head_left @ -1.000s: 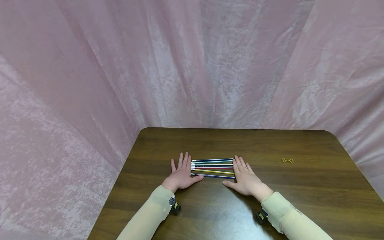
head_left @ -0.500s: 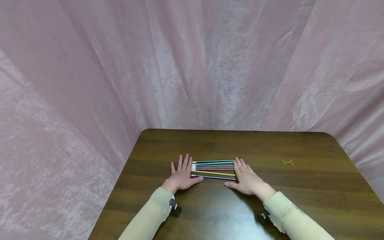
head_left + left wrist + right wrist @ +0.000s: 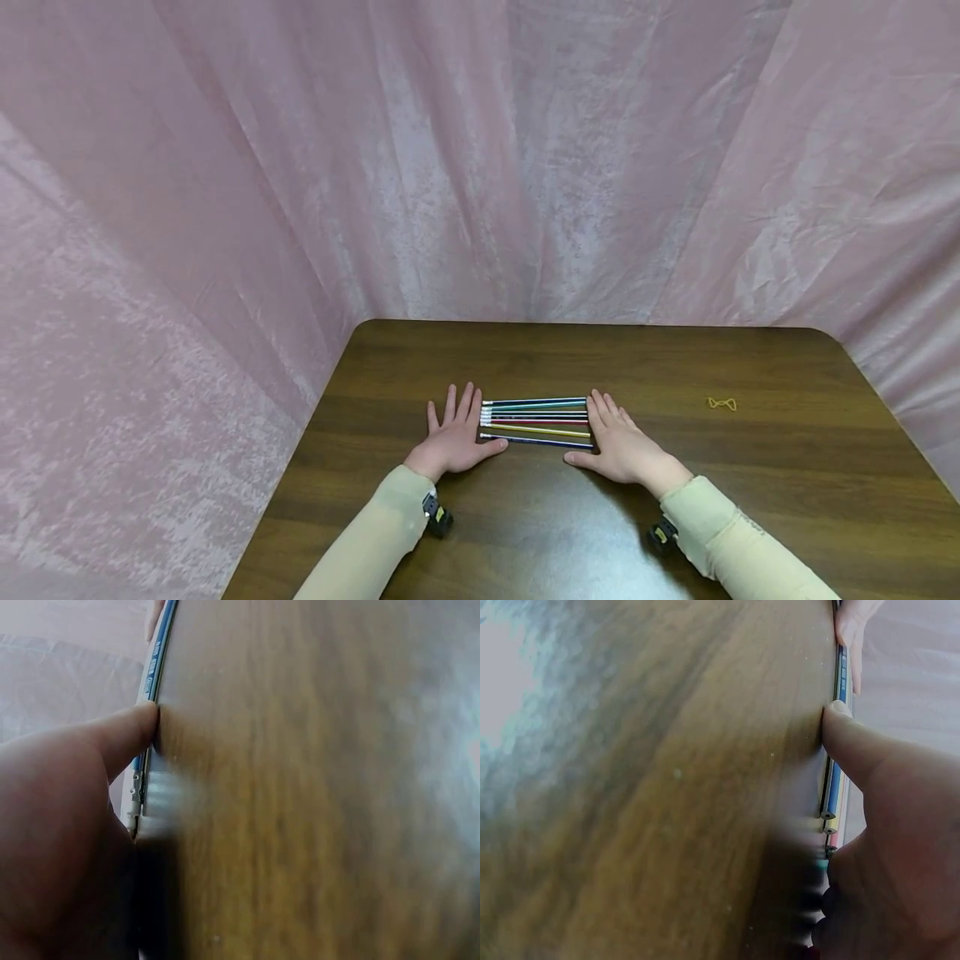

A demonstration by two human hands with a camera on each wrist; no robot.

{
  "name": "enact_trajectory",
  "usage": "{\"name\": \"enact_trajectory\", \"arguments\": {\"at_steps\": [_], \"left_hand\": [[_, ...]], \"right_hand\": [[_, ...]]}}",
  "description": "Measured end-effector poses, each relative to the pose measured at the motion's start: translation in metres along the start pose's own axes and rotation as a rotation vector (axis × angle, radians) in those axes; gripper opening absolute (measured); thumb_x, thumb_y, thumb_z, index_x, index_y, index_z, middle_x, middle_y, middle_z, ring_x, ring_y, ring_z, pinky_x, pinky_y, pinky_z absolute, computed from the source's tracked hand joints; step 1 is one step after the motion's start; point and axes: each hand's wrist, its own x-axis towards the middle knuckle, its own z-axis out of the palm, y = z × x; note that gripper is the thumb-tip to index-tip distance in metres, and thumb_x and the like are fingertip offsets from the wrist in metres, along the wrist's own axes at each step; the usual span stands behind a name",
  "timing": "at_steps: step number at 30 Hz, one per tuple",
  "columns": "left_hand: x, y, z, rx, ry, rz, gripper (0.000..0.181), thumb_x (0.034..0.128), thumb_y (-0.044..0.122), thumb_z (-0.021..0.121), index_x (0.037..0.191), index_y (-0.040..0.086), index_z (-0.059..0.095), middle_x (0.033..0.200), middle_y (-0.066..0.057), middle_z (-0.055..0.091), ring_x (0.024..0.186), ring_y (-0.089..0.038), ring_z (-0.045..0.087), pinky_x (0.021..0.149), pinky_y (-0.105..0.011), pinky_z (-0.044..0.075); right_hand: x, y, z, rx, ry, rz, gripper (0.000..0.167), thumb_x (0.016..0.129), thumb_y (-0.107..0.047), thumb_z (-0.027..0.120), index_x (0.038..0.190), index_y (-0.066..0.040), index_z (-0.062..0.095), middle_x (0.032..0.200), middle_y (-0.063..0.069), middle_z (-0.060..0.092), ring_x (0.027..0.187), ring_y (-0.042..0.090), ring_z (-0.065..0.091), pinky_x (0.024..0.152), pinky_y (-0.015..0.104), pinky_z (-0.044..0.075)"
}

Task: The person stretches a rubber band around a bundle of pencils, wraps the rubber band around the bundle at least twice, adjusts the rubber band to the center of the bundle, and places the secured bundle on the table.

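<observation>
Several striped pencils [image 3: 536, 421] lie side by side on the table in the head view, their white eraser ends to the left, the yellow and dark blue ones fanned slightly apart on the right. My left hand [image 3: 452, 440] lies along the eraser ends, fingers straight and spread, thumb out towards the nearest pencil. Mirroring it, my right hand [image 3: 622, 446] lies at the other ends, with straight fingers and its thumb pointing left. Each wrist view shows a thumb beside the blue pencil [image 3: 155, 664]. Plain cut ends of the blue, yellow and red pencils show in the right wrist view.
A yellow rubber band [image 3: 722, 404], twisted like a bow, lies on the brown wooden table [image 3: 795, 467], right of the right hand. Pink velvet curtain [image 3: 480, 167] hangs behind the table's far edge. A small dark camera sits at each wrist.
The gap between my two thumbs has widened a little, the right thumb shifting slightly rightward. Both hands keep their places at the pencil ends. The head view has drifted slightly.
</observation>
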Motion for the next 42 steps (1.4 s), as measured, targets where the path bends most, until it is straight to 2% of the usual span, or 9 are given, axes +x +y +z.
{"name": "enact_trajectory", "arguments": {"at_steps": [4, 10, 13, 20, 22, 27, 33, 37, 42], "left_hand": [[0.002, -0.003, 0.002, -0.016, 0.005, 0.007, 0.113, 0.0975, 0.08, 0.05, 0.172, 0.009, 0.003, 0.179, -0.011, -0.006, 0.162, -0.037, -0.019, 0.119, -0.071, -0.014], [0.006, -0.007, 0.008, -0.041, 0.018, 0.018, 0.115, 0.0964, 0.085, 0.044, 0.172, 0.01, 0.001, 0.179, -0.011, -0.007, 0.161, -0.036, -0.021, 0.118, -0.072, -0.016], [0.005, -0.004, 0.004, -0.038, 0.029, 0.018, 0.111, 0.0989, 0.082, 0.043, 0.172, 0.011, 0.001, 0.18, -0.01, -0.007, 0.161, -0.036, -0.021, 0.119, -0.071, -0.016], [0.009, 0.003, -0.002, 0.035, 0.047, -0.022, 0.1, 0.1047, 0.073, 0.042, 0.172, 0.008, 0.005, 0.18, -0.011, -0.004, 0.162, -0.038, -0.016, 0.121, -0.07, -0.011], [0.011, 0.002, 0.0, 0.065, 0.059, -0.034, 0.099, 0.1049, 0.073, 0.04, 0.172, 0.008, 0.006, 0.18, -0.011, -0.003, 0.163, -0.038, -0.015, 0.121, -0.071, -0.009], [0.018, -0.001, 0.007, 0.052, 0.079, -0.049, 0.096, 0.1066, 0.07, 0.039, 0.172, 0.007, 0.007, 0.179, -0.012, -0.004, 0.162, -0.039, -0.015, 0.12, -0.071, -0.01], [0.025, -0.004, 0.017, 0.044, 0.073, -0.058, 0.094, 0.1072, 0.07, 0.036, 0.172, 0.011, 0.003, 0.179, -0.008, -0.009, 0.161, -0.035, -0.022, 0.12, -0.071, -0.014], [0.029, -0.003, 0.018, 0.039, 0.078, -0.056, 0.095, 0.1069, 0.071, 0.036, 0.172, 0.01, 0.002, 0.179, -0.008, -0.009, 0.161, -0.035, -0.023, 0.119, -0.07, -0.015], [0.026, 0.002, 0.018, 0.026, 0.092, -0.049, 0.099, 0.1053, 0.074, 0.035, 0.172, 0.01, 0.001, 0.179, -0.009, -0.01, 0.161, -0.035, -0.023, 0.12, -0.069, -0.014]], "right_hand": [[0.0, 0.001, -0.002, 0.017, -0.008, 0.005, 0.113, 0.098, -0.063, 0.068, 0.162, 0.017, 0.019, 0.17, 0.038, 0.01, 0.158, 0.055, 0.01, 0.122, 0.069, 0.016], [0.007, 0.018, 0.007, -0.008, -0.024, 0.028, 0.119, 0.097, -0.073, 0.061, 0.164, 0.013, 0.015, 0.172, 0.035, 0.005, 0.16, 0.053, 0.005, 0.124, 0.067, 0.013], [0.01, 0.022, 0.007, 0.003, -0.019, 0.035, 0.121, 0.096, -0.076, 0.059, 0.164, 0.013, 0.014, 0.172, 0.035, 0.005, 0.159, 0.053, 0.005, 0.124, 0.068, 0.012], [0.02, 0.023, 0.002, 0.0, 0.026, 0.042, 0.112, 0.102, -0.071, 0.054, 0.162, 0.017, 0.018, 0.17, 0.038, 0.01, 0.159, 0.055, 0.007, 0.124, 0.067, 0.011], [0.021, 0.024, 0.003, -0.013, 0.03, 0.051, 0.11, 0.103, -0.071, 0.052, 0.162, 0.016, 0.018, 0.171, 0.038, 0.01, 0.159, 0.054, 0.007, 0.125, 0.066, 0.012], [0.026, 0.031, 0.01, -0.037, 0.055, 0.059, 0.102, 0.106, -0.064, 0.052, 0.162, 0.016, 0.02, 0.171, 0.036, 0.013, 0.159, 0.054, 0.009, 0.124, 0.067, 0.014], [0.027, 0.032, 0.014, -0.049, 0.072, 0.057, 0.091, 0.11, -0.052, 0.053, 0.161, 0.017, 0.021, 0.17, 0.037, 0.013, 0.158, 0.055, 0.009, 0.123, 0.068, 0.015], [0.027, 0.026, 0.008, -0.03, 0.05, 0.058, 0.091, 0.111, -0.054, 0.049, 0.161, 0.017, 0.02, 0.17, 0.038, 0.011, 0.158, 0.055, 0.006, 0.123, 0.068, 0.012], [0.027, 0.022, 0.005, -0.007, 0.062, 0.049, 0.097, 0.109, -0.06, 0.048, 0.159, 0.02, 0.021, 0.168, 0.04, 0.014, 0.157, 0.057, 0.007, 0.123, 0.069, 0.011]]}}
